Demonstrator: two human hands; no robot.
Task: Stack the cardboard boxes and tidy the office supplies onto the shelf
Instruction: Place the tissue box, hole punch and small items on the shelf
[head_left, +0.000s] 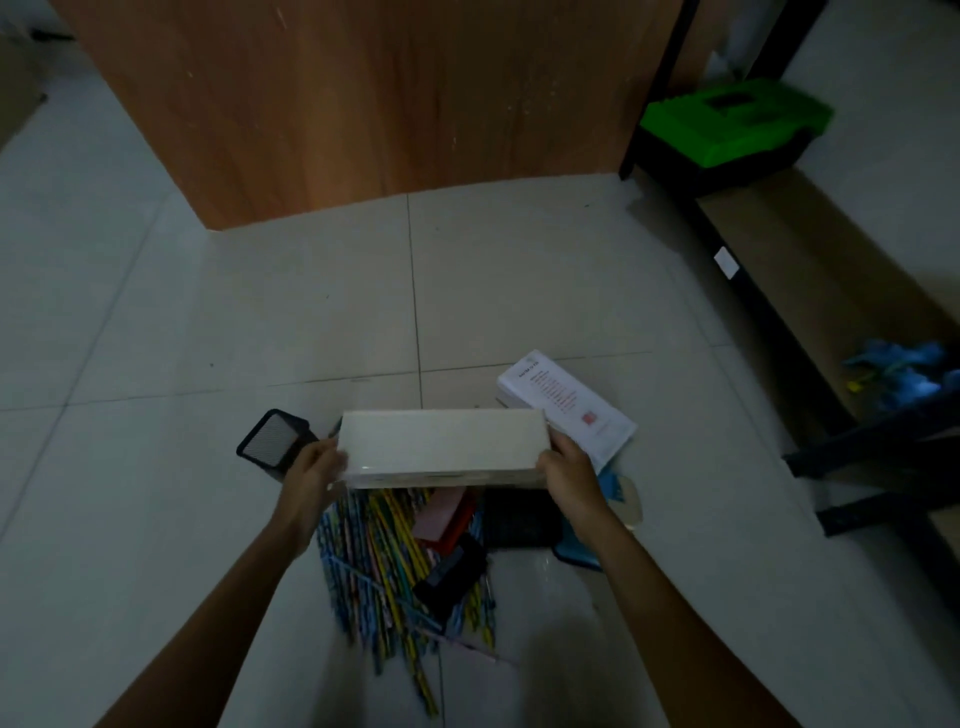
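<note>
Fingers, left: the fingers (336, 460) of the left hand (314, 470) are curled round the left end of a long white box (441, 441) and clasp it.
Fingers, right: the fingers (551, 461) of the right hand (570, 480) grasp the right end of the same box; their tips are hidden behind it.
White box: held level between both hands, its long side running across the view and its plain top face up. It sits over a heap of supplies; whether it touches the heap cannot be told.
Under the box: coloured pencils (384, 561) lie fanned over the tiled floor (156, 364). Among them are a pink and red flat packet (447, 519), a dark flat thing (519, 517) too dim to name, and a small black object (449, 571) lying on the pencils.
Below the right wrist: a blue item (576, 553) on the floor, partly covered by the forearm.
Left of the box: a black mesh pen holder (275, 439) lies tipped on its side, just beside the left hand.
Right of the box: a second white box (566, 410) with a printed label on top lies slanted on the floor, its near end behind the right hand.
Beyond: a wooden panel (363, 104) stands upright on the floor, well apart from the heap.
Far right: a shelf (753, 291) with a black frame and pale boards. A green and black case (727, 127) rests at its far end, and a crumpled blue thing (904, 374) lies nearer the camera.
</note>
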